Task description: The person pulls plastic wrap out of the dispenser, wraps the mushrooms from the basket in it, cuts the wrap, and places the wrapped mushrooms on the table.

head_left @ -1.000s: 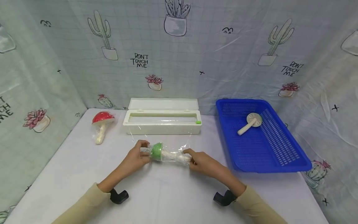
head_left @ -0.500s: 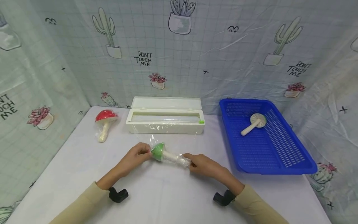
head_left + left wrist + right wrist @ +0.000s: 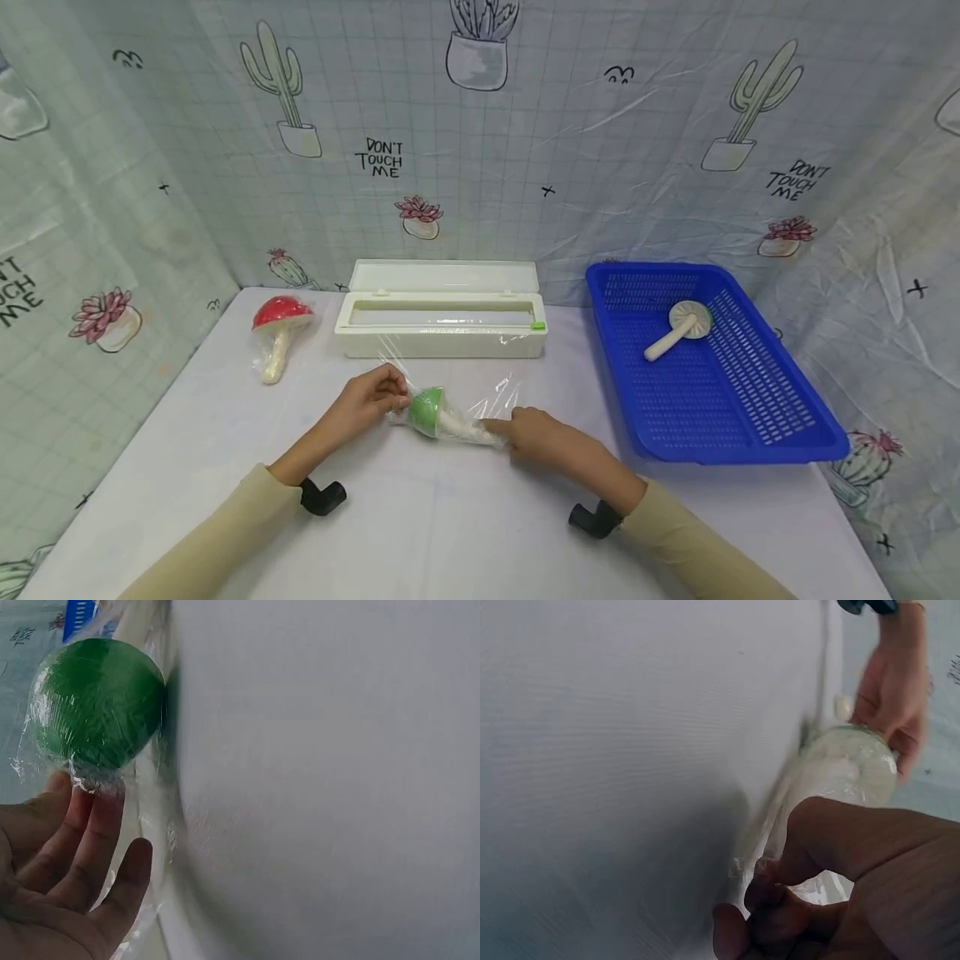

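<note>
A green-capped toy mushroom [image 3: 426, 411] lies on its side on the white table, covered in clear cling film [image 3: 501, 400]. My left hand [image 3: 366, 395] pinches the film at the cap end. In the left wrist view, thumb and fingertips meet on crumpled film just by the glossy green cap [image 3: 97, 705], and the little finger stands apart. At the stem end my right hand [image 3: 546, 437] pinches film between thumb and curled fingers. From the right wrist, this right hand [image 3: 847, 877] partly hides the stem, and the cap's pale underside [image 3: 855, 754] shows beyond.
Behind the hands stands a white cling film dispenser [image 3: 442, 343] with its lid raised. A red-capped mushroom [image 3: 281, 310], wrapped in film, lies at the left. On the right, a blue plastic basket [image 3: 705, 417] holds another mushroom [image 3: 688, 320], underside up. Patterned curtains surround the table.
The mushroom has tilted, its stem end now nearer the table's front. My left hand has lifted slightly, pulling film at the cap, while my right hand stays by the stem.
</note>
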Demonstrator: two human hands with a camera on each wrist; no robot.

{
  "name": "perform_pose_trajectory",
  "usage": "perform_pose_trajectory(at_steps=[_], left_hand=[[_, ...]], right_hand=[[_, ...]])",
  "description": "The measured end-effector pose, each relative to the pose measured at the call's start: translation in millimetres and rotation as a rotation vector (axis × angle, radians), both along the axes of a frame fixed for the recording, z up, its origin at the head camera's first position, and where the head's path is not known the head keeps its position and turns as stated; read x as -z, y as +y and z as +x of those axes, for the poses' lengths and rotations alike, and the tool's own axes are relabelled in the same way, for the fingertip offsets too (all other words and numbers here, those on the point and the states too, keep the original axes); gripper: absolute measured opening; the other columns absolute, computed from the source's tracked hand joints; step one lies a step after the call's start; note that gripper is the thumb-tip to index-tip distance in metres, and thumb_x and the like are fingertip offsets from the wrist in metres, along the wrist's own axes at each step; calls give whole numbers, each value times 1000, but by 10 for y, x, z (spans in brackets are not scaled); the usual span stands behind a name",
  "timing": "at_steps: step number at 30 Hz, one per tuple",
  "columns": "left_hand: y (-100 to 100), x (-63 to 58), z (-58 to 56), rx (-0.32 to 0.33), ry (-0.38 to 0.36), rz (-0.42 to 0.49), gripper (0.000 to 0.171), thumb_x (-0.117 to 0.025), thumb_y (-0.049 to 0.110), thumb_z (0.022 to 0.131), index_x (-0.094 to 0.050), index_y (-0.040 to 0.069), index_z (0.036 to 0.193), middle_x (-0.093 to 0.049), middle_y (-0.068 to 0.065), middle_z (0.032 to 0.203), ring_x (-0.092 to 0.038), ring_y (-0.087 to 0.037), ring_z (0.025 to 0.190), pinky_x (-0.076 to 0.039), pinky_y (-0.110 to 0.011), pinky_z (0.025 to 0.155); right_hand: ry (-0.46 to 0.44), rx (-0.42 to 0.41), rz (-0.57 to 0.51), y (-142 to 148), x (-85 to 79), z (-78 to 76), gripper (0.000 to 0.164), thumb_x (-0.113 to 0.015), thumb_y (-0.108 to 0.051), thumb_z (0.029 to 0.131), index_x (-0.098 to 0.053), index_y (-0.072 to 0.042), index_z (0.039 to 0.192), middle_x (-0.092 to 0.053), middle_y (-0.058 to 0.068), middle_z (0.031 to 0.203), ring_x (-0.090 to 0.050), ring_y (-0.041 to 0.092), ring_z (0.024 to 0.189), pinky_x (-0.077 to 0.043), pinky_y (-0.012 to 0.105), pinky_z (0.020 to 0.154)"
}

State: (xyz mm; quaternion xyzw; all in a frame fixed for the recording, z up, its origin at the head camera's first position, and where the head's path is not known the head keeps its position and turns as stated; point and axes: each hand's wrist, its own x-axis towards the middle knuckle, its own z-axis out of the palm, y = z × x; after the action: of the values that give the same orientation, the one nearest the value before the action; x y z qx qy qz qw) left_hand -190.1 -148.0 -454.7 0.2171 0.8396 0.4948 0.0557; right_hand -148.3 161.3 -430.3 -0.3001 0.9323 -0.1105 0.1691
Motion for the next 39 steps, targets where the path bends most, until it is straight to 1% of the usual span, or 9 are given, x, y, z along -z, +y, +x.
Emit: perform_pose_trajectory(at_steps=[6, 9, 12, 14, 19, 23, 29, 33, 39], left_hand=[[100, -52, -15, 148, 458, -209, 36, -70, -16, 86, -61, 3, 115, -70, -11, 110, -69, -26, 102, -59, -36, 86], [130, -68, -15, 181, 572, -230, 36, -67, -21, 84, -65, 1, 112, -68, -13, 117, -67, -28, 108, -58, -39, 90], [135, -93, 3, 167, 551, -285, 35, -65, -20, 86, -66, -2, 115, -72, -12, 114, -70, -28, 107, -58, -39, 90], [144, -122, 19, 173, 502, -352, 39, -63, -19, 86, -64, -4, 121, -72, -14, 116, -70, -29, 106, -58, -41, 89], [193, -216, 42, 274, 388, -484, 57, -58, -16, 84, -50, -8, 140, -63, -23, 133, -65, -34, 118, -54, -44, 96], [204, -261, 39, 331, 334, -534, 68, -71, -6, 86, -40, -9, 147, -53, -25, 145, -57, -37, 129, -50, -46, 104], [237, -226, -25, 280, 274, -520, 76, -78, 23, 91, -41, -9, 148, -53, -25, 145, -53, -40, 133, -46, -48, 108], [244, -204, -80, 239, 240, -506, 76, -77, 27, 90, -43, -10, 147, -55, -23, 143, -54, -37, 133, -46, -47, 108], [249, -189, -126, 259, 218, -528, 76, -75, 28, 91, -42, -12, 147, -55, -25, 142, -54, -38, 132, -46, -48, 108]], right_hand=[[-59, 22, 58, -38, 50, 49, 64, -66, -7, 91, -46, -13, 152, -61, 15, 104, -59, 22, 87, -54, 39, 76], [-62, 20, 30, -23, 49, 49, 60, -63, -9, 94, -43, -7, 150, -59, 13, 102, -56, 21, 85, -53, 39, 75], [-7, -6, 20, -11, 42, 38, 47, -54, -13, 101, -45, -7, 147, -61, 12, 104, -60, 22, 88, -54, 39, 77], [90, -63, 22, 0, 40, 22, 39, -51, -11, 104, -51, -9, 143, -63, 11, 103, -62, 22, 88, -55, 38, 76], [389, -234, 20, -3, 39, -42, 41, -69, 1, 91, -67, -17, 128, -62, 3, 96, -56, 18, 77, -51, 27, 64], [518, -312, 37, -50, 22, -107, 36, -75, 2, 87, -72, -18, 117, -61, 2, 101, -56, 17, 76, -51, 23, 65], [523, -270, -30, -24, -37, -156, 49, -70, 10, 88, -65, -10, 132, -65, 6, 115, -60, 23, 99, -55, 29, 85], [513, -189, -199, 28, -37, -163, 58, -65, 17, 87, -59, -6, 140, -64, 8, 115, -60, 23, 104, -54, 32, 89], [549, -169, -343, 59, -10, -176, 55, -71, 15, 81, -65, -2, 133, -64, 11, 116, -61, 28, 110, -53, 37, 95]])
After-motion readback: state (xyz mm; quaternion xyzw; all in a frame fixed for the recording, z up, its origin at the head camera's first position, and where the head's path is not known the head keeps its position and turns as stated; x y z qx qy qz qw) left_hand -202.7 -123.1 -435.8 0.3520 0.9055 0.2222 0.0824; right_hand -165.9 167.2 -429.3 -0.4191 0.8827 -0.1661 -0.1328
